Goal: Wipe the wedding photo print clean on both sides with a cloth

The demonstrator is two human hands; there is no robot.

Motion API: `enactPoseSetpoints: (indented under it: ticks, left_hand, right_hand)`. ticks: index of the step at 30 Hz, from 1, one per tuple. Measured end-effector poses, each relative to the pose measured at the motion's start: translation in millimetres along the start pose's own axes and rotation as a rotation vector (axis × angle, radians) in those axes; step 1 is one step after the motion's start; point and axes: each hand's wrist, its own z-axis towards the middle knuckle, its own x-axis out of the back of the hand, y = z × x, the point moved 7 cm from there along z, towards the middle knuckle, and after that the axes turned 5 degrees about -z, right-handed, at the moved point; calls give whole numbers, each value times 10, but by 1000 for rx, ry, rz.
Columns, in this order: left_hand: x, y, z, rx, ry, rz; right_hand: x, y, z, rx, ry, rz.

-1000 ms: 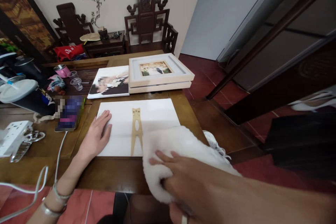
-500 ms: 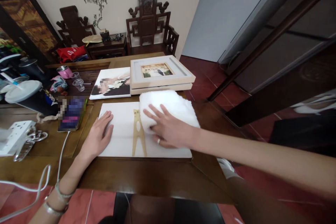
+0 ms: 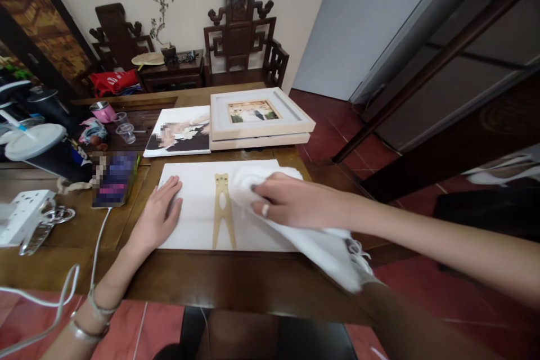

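A flat white board lies near the table's front edge, with a tan A-shaped strip running down its middle; I cannot tell if the strip is fixed on. My left hand rests flat on the board's left edge, fingers stretched out. Bunched in my right hand is a fluffy white towel, slightly blurred. The hand has its fingers curled into the towel over the board's right half, just right of the strip. Part of the towel trails off toward the table's right front corner.
Behind the board are a white picture frame stacked on another and a canvas photo print. To the left stand a phone on a cable, a lidded black cup, a power strip and a clear hair claw.
My right hand has gone from lying spread on the folded towel to gripping it. The towel has bunched up and swung toward the front right, uncovering more of the board. My left hand stayed put.
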Motion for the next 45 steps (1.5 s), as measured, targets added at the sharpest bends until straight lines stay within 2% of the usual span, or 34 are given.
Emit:
enactPoseSetpoints:
  ticks: [3,6,8,10,13,15,18,23,26,28,31,34,37,39,41,43,45]
  left_hand:
    - [5,-2,4,20,-16,-11]
    - [18,6,5,24,-19,-33]
    - [26,8,3,25,-13,-42]
    - [29,7,2,24,-8,-42]
    - [23,6,4,24,-10,-31]
    - [15,5,3,27,-19,-25]
    - [14,5,0,35,-22,-26]
    - [30,16,2,37,-29,-44]
    - [44,10,9,43,-41,-51]
    - [47,0,11,40,-52,-51]
    - [40,-28,5,40,-61,-51]
    - [23,-52,-3,34,-60,-55]
    - [18,-54,-2,27,-48,-73]
    - [33,-40,0,33,-42,-97]
    - [73,-13,-1,46,-27,-134]
    - [145,9,-9,67,22,-197]
    - [221,11,-25,89,91,-294]
  right_hand:
    - [-71,-100,366,65,108,-109]
    - [-254,-422,525,211,218,-301]
    - [-385,-667,463,331,287,-383]
    - [-502,-881,294,441,297,-390]
    - [-571,-1115,-19,554,235,-321]
    - [-551,-1183,-144,588,157,-264]
    - [-439,-1078,-54,531,69,-226]
    - [-163,-710,581,361,212,-321]
    - [-211,-660,873,284,257,-357]
    - [-319,-757,882,285,308,-413]
    - [-519,-1038,603,421,350,-422]
    - [-597,-1245,223,551,297,-303]
    - [-486,-1223,75,574,174,-129]
    - [-332,-1086,170,511,123,-32]
    - [-177,-925,380,411,122,-18]
    - [-90,-834,632,320,145,-118]
    - [-99,-851,852,263,171,-247]
